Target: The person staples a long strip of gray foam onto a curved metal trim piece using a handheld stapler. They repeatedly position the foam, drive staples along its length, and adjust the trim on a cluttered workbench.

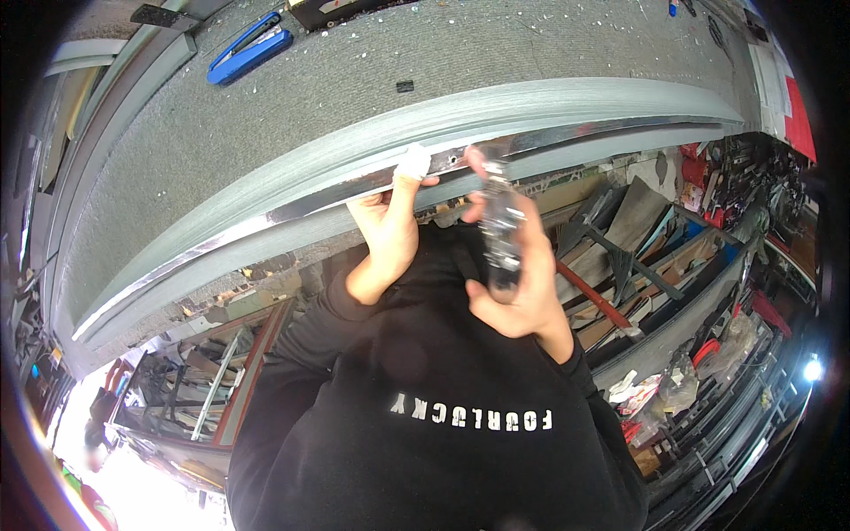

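A long pale grey profile (292, 177) lies across the carpeted bench in front of me, and a shiny dark metal strip (345, 188) runs along it. My left hand (388, 232) grips the strip near its middle, thumb on the face and fingers beneath. Something white (413, 162) covers that thumb's tip. Just right of it, a small hole (453, 160) shows in the strip. My right hand (529, 283) is closed round a long black shiny tool (502, 226), smeared by motion, whose kind I cannot make out. The tool's far end overlaps the strip.
A blue stapler (251, 55) lies at the bench's far left. A small black piece (405, 87) rests beyond the profile, among scattered white crumbs. Under the bench edge are racks of offcuts (620, 230) on the right and another rack (190, 389) on the left.
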Demonstrator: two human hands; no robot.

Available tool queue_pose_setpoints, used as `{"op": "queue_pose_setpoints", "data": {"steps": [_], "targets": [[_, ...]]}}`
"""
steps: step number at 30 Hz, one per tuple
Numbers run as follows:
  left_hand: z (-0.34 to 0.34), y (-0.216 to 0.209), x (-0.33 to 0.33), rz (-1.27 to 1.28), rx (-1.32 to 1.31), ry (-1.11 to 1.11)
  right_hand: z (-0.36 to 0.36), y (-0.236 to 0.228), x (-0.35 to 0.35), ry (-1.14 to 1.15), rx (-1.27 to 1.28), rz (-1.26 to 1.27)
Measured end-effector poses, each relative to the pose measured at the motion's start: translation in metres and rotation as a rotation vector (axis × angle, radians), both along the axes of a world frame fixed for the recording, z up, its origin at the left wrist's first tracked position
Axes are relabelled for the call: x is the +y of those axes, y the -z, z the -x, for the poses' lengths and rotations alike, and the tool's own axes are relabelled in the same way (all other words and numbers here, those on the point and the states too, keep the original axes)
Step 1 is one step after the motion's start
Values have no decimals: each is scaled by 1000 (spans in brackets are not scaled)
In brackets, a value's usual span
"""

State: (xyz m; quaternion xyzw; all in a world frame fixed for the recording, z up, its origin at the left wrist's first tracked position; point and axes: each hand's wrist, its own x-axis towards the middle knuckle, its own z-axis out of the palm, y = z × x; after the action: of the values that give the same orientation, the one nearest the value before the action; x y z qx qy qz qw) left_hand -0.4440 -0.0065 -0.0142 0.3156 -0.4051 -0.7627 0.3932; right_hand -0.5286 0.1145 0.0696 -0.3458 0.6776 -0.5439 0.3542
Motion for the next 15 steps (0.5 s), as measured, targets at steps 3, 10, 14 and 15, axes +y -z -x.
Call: {"op": "queue_pose_setpoints", "data": {"steps": [3, 10, 14, 15], "targets": [[-5, 3, -4, -352, -51, 72, 2, 6, -8, -142, 171, -72], [1, 1, -4, -24, -119, -6, 13, 1, 14, -25, -135, -14], [-6, 1, 0, 40, -403, 71, 72, 0, 39, 237, 19, -22], [-11, 0, 2, -5, -547, 106, 94, -4, 51, 293, 48, -65]]}}
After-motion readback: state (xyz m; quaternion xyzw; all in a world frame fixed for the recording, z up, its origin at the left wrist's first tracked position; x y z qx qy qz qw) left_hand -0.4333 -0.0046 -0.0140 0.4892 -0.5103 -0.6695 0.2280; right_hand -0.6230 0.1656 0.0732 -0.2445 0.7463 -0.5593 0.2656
